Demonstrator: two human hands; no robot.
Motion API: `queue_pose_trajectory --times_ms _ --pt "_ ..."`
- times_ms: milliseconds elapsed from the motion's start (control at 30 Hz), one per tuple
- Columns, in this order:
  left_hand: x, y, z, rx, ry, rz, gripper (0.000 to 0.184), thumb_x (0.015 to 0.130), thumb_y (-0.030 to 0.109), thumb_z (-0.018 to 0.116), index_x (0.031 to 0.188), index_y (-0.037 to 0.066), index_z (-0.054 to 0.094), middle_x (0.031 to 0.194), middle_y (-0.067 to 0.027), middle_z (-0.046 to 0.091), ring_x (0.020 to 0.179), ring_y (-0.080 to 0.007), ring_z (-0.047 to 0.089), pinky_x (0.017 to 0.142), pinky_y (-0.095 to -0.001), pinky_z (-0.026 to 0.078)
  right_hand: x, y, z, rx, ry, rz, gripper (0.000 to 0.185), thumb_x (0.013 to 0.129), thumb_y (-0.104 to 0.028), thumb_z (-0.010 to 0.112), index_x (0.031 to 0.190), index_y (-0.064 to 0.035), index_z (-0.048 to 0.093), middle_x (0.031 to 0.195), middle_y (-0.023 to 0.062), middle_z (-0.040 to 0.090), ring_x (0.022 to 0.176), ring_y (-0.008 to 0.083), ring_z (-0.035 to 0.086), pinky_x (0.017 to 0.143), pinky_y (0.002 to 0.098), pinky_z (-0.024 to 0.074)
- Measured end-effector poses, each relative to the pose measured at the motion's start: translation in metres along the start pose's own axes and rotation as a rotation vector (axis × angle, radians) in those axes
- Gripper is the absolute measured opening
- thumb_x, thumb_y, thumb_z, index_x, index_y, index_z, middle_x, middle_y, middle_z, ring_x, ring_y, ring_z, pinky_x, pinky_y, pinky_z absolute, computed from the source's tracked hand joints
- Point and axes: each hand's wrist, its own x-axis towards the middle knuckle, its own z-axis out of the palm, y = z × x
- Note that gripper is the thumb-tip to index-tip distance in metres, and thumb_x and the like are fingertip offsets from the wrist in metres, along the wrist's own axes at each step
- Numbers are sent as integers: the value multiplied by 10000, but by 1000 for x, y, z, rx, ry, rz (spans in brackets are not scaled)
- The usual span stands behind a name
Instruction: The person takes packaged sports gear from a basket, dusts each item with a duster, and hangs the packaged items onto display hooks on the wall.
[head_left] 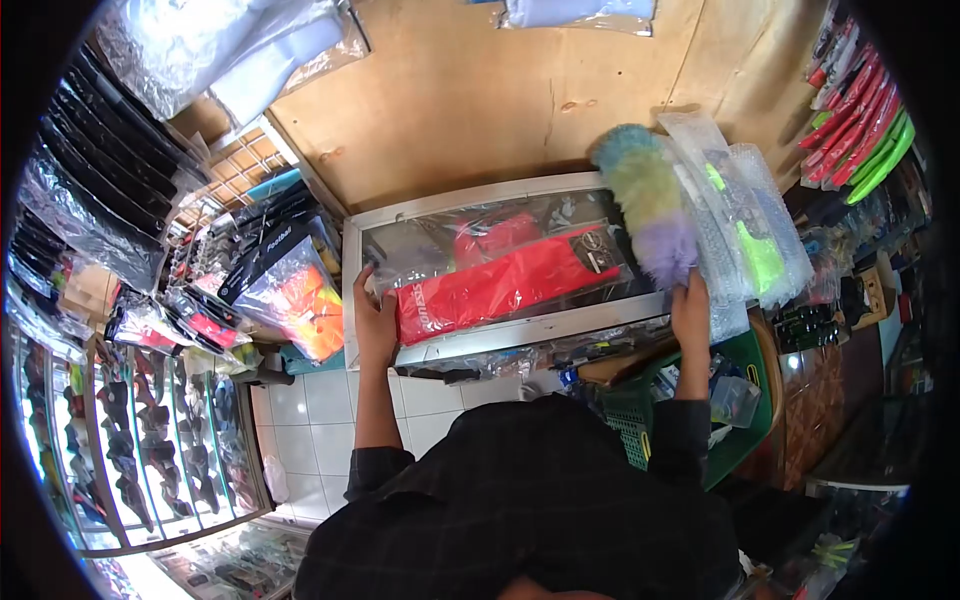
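Observation:
My right hand (690,306) is closed around the lower end of a fluffy duster (648,200), banded blue, yellow-green and purple. The duster's head points away from me, across the right end of a glass-topped display case (480,355) with a pale metal frame. On the glass lies a red pack of socks (500,291) in clear plastic, lettering at its left end and a dark label at its right. My left hand (375,318) grips the left end of this pack, its fingers and thumb at the plastic edge. Another red item (495,238) shows behind the pack.
Bubble-wrapped packs with bright green parts (755,255) lie right of the duster. A green basket (745,425) with small goods stands below right. Packaged goods (285,275) hang at left, above a glass shelf unit (150,450). Red and green items (860,130) hang at upper right.

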Motion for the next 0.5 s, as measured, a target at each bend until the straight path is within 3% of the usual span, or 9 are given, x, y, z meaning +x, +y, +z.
queue_pose_trajectory --times_ms 33,167,233,300,500 --pt "-1 1 1 -64 -3 17 549 897 26 572 1420 93 418 822 -29 476 714 -99 430 639 -252 377 -6 -9 -8 108 100 -4 375 916 -90 532 1256 69 525 1114 323 585 1066 454 572 928 473 455" --pt "-2 8 -5 -52 -49 -48 547 896 28 579 1411 75 405 902 -73 572 736 -118 487 664 -256 413 -48 -63 -43 325 52 172 343 921 -115 537 1214 64 548 1068 306 615 1008 461 602 898 486 465" --pt "-4 15 -7 -35 -79 -49 544 894 28 580 1408 64 405 903 -81 582 739 -123 500 672 -259 424 -79 -72 -34 363 -95 225 316 906 -102 526 1178 54 561 1017 284 640 966 465 618 854 492 478" --pt "-4 15 -7 -15 -118 -42 542 892 28 581 1404 53 405 905 -89 591 742 -129 514 679 -261 434 -106 -105 -17 283 -168 134 294 902 -112 540 1151 43 567 997 279 644 955 466 617 820 488 482" --pt "-2 -8 -7 9 -110 29 569 868 -14 544 1413 23 386 1128 -172 594 864 -182 562 790 -311 472 -154 -218 26 510 -722 42 387 906 -127 585 1266 8 536 1127 278 615 1062 446 588 925 479 461"
